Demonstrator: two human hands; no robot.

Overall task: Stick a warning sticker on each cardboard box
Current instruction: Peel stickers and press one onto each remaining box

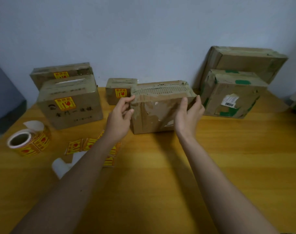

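Observation:
A taped cardboard box (157, 112) with torn label marks stands in the middle of the wooden table (228, 157), with no sticker on its near face. My left hand (121, 117) grips its left edge and my right hand (188, 115) grips its right side. Three boxes to the left each carry a yellow warning sticker: a large front box (71, 105), a box behind it (59, 73) and a small box (117, 91). Loose yellow stickers (76, 146) lie near my left forearm. A sticker roll (28, 141) lies at the left.
Two boxes without yellow stickers stand at the right against the wall: one with green tape and a barcode label (231, 97) and a bigger one behind it (245, 63). White backing paper (61, 166) lies by the stickers. A dark object (5, 98) stands at far left.

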